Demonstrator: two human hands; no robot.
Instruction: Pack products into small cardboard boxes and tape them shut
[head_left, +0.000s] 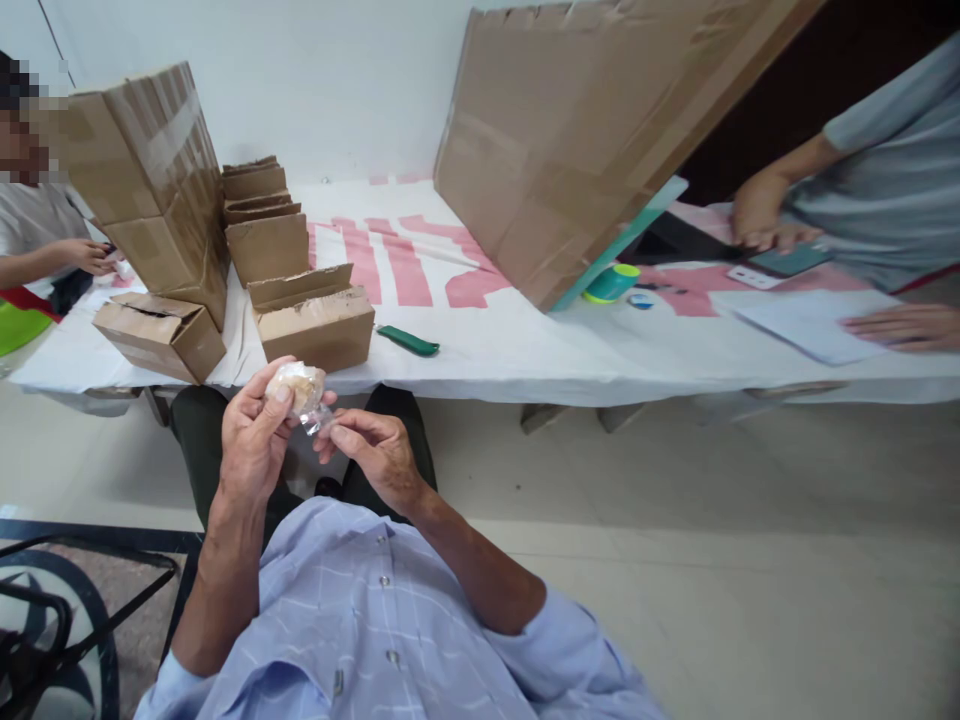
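Note:
A small, round, pale tan item in clear plastic wrap (298, 388) is gripped between the thumb and fingers of my left hand (253, 428). Its exact kind is hard to make out. My right hand (379, 455) pinches the loose, shiny end of the wrap at the lower right of the item. Both hands are held above my lap, just short of the table's front edge. Closest to them on the table are an open cardboard box (319, 330) and a green utility knife (408, 341).
On the white-and-pink cloth (480, 340) stand stacked cartons (150, 180), a smaller box (161, 335) and a large leaning carton (585, 130). A green tape roll (613, 284) lies beneath it. One person sits at far left; another, at right, touches a phone (791, 258) and paper (814, 325).

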